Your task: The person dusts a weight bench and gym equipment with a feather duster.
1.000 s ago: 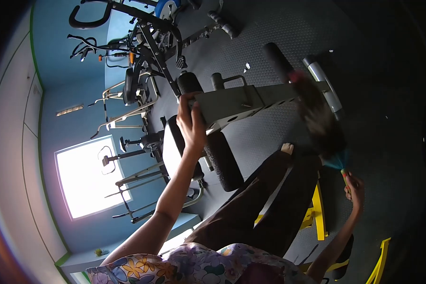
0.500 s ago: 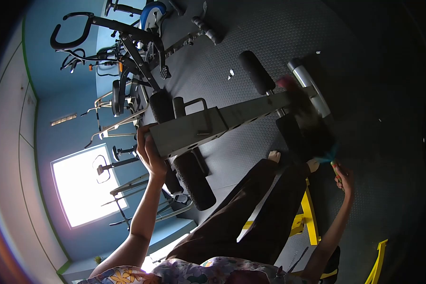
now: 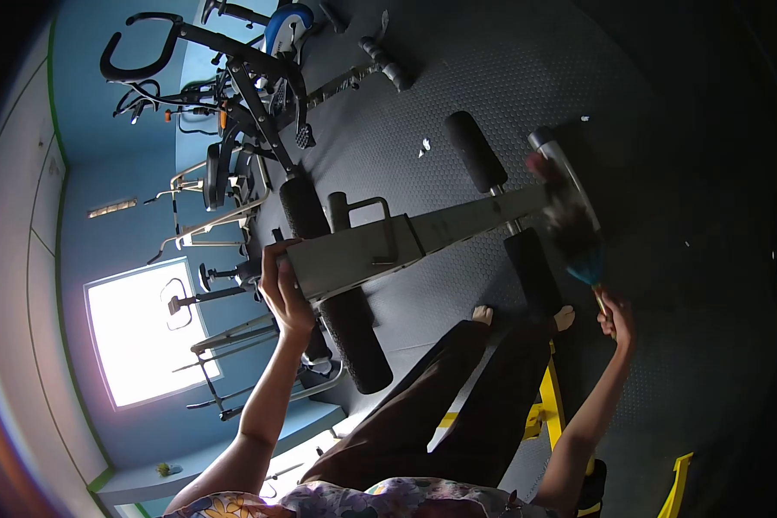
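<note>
A grey metal exercise bench frame [image 3: 354, 252] slants across the middle, with black foam rollers [image 3: 356, 341] on both sides. My left hand [image 3: 287, 292] is wrapped round the frame's near left end. In my right hand [image 3: 615, 319] is the handle of a duster [image 3: 585, 263], whose dark and reddish head is blurred. The duster's head lies over the frame's far end, by the silver crossbar [image 3: 570, 173]. My right fingers are closed round the handle.
Exercise bikes [image 3: 250, 78] and other gym machines stand at the upper left, near a bright window [image 3: 151, 332]. Yellow metal parts [image 3: 551, 401] are near my bare feet [image 3: 565, 318]. White scraps [image 3: 424, 148] lie on the dark textured floor [image 3: 388, 186].
The duster and my right hand have shifted slightly left, and the duster's head now lies closer along the silver crossbar. My left hand keeps its hold on the frame. The view has moved slightly.
</note>
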`<state>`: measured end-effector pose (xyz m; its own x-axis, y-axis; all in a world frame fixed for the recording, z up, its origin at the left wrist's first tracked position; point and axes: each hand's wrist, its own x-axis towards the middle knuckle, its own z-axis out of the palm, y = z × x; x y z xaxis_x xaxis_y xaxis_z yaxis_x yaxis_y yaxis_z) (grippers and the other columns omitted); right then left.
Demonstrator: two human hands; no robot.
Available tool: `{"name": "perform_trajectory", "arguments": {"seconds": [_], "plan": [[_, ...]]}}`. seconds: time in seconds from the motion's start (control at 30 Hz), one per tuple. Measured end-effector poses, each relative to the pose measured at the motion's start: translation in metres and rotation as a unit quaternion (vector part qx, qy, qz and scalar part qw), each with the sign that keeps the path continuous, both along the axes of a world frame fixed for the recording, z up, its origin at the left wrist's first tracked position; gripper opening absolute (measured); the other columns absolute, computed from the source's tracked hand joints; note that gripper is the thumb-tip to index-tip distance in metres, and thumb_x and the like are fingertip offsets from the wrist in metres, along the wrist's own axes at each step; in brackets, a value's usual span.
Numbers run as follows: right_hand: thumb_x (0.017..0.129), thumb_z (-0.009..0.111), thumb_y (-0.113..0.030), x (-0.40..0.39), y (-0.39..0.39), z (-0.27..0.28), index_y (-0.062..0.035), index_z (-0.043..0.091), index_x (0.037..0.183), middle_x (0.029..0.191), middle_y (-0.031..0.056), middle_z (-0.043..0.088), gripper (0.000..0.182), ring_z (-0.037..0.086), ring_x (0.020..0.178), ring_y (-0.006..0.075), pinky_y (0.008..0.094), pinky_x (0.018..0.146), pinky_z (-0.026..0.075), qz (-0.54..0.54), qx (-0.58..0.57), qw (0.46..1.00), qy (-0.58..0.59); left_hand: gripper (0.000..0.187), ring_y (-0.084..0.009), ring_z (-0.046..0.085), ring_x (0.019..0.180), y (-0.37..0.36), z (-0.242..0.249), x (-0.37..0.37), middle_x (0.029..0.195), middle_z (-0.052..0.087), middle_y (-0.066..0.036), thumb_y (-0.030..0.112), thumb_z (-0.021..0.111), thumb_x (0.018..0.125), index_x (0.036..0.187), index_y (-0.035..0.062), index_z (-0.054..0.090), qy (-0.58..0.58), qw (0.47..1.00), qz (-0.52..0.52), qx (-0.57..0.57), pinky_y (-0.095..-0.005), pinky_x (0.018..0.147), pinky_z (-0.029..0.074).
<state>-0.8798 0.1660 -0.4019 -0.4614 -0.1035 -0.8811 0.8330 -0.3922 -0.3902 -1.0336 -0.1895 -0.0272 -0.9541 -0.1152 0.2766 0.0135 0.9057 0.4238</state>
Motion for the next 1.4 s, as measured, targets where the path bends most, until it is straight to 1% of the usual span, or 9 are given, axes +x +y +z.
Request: {"name": "perform_trajectory", "arguments": {"seconds": [0.4,0.57,0.73,0.93,1.2,1.27,1.3,1.37,1.4], "plan": [[0.085,0.057,-0.029,0.094,-0.055,0.191,-0.0056,0.055,0.114,0.049,-0.0008,0.044,0.037,0.035,0.037,0.0017,0.0173,0.033,0.025,0.052,-0.053,0.997,0.006,0.025,-0.0330,0.054,0.075,-0.015,0.010,0.003,0.079,0.055,-0.018,0.018,0.040,0.083,0.089,-0.0023,0.053,-0.015,0.999,-0.029,-0.008,-0.0391,0.069,0.042],[0.085,0.058,-0.030,0.141,-0.153,0.245,-0.0019,0.049,0.119,0.054,0.0051,0.049,0.045,0.036,0.037,0.0044,0.0186,0.034,0.025,-0.071,-0.202,0.973,0.090,0.025,-0.0335,0.052,0.078,-0.021,0.015,0.005,0.081,0.053,-0.018,0.020,0.043,0.084,0.091,-0.0030,0.052,0.008,0.998,-0.065,-0.018,-0.0407,0.071,0.041],[0.081,0.061,-0.033,0.178,-0.258,0.262,0.0007,0.054,0.103,0.056,0.0058,0.049,0.040,0.039,0.038,0.0076,0.0183,0.034,0.027,-0.190,-0.184,0.953,0.147,0.030,-0.0325,0.051,0.078,-0.026,0.014,0.007,0.081,0.052,-0.017,0.027,0.047,0.084,0.091,-0.0025,0.052,0.026,0.996,-0.088,-0.006,-0.0408,0.071,0.041],[0.080,0.061,-0.010,0.198,-0.342,0.240,0.0045,0.056,0.078,0.058,0.0055,0.049,0.015,0.044,0.044,0.0086,0.0199,0.037,0.030,-0.283,-0.088,0.925,0.237,0.037,-0.0329,0.053,0.078,-0.031,0.010,0.010,0.082,0.056,-0.017,0.035,0.053,0.083,0.089,-0.0008,0.052,0.073,0.992,-0.098,-0.012,-0.0408,0.068,0.043],[0.080,0.062,-0.014,0.198,-0.442,0.149,-0.0011,0.049,0.087,0.060,0.0031,0.050,0.019,0.045,0.044,0.0099,0.0214,0.035,0.033,-0.278,0.095,0.914,0.280,0.046,-0.0368,0.056,0.083,-0.037,-0.002,0.017,0.083,0.060,-0.019,0.045,0.043,0.087,0.087,0.0001,0.053,0.116,0.987,-0.095,-0.055,-0.0424,0.073,0.042],[0.085,0.055,-0.016,0.193,-0.454,0.106,-0.0022,0.050,0.088,0.059,0.0022,0.050,0.015,0.044,0.042,0.0079,0.0208,0.036,0.033,-0.036,0.566,0.690,0.450,0.050,-0.0365,0.057,0.082,-0.039,-0.004,0.016,0.083,0.060,-0.019,0.048,0.045,0.086,0.086,-0.0010,0.054,0.121,0.986,-0.104,-0.046,-0.0427,0.072,0.044],[0.085,0.055,-0.016,0.193,-0.466,0.087,-0.0022,0.050,0.088,0.059,0.0022,0.050,0.015,0.044,0.042,0.0079,0.0208,0.036,0.033,-0.040,0.569,0.689,0.447,0.053,-0.0361,0.057,0.081,-0.039,-0.004,0.015,0.083,0.060,-0.020,0.050,0.046,0.084,0.085,-0.0021,0.055,0.126,0.986,-0.104,-0.039,-0.0431,0.070,0.046],[0.088,0.049,-0.018,0.182,-0.487,0.077,-0.0020,0.049,0.088,0.055,0.0031,0.048,0.016,0.044,0.042,0.0068,0.0215,0.037,0.034,-0.146,0.362,0.857,0.337,0.054,-0.0363,0.057,0.082,-0.039,-0.005,0.014,0.083,0.060,-0.020,0.051,0.045,0.084,0.085,-0.0023,0.055,0.129,0.986,-0.099,-0.047,-0.0433,0.071,0.046],[0.088,0.049,-0.018,0.183,-0.496,0.073,-0.0020,0.049,0.088,0.055,0.0031,0.048,0.016,0.044,0.042,0.0068,0.0215,0.037,0.034,-0.150,0.359,0.858,0.336,0.055,-0.0365,0.058,0.083,-0.039,-0.006,0.014,0.083,0.060,-0.020,0.051,0.044,0.085,0.085,-0.0025,0.055,0.126,0.986,-0.090,-0.057,-0.0434,0.071,0.047]]}}
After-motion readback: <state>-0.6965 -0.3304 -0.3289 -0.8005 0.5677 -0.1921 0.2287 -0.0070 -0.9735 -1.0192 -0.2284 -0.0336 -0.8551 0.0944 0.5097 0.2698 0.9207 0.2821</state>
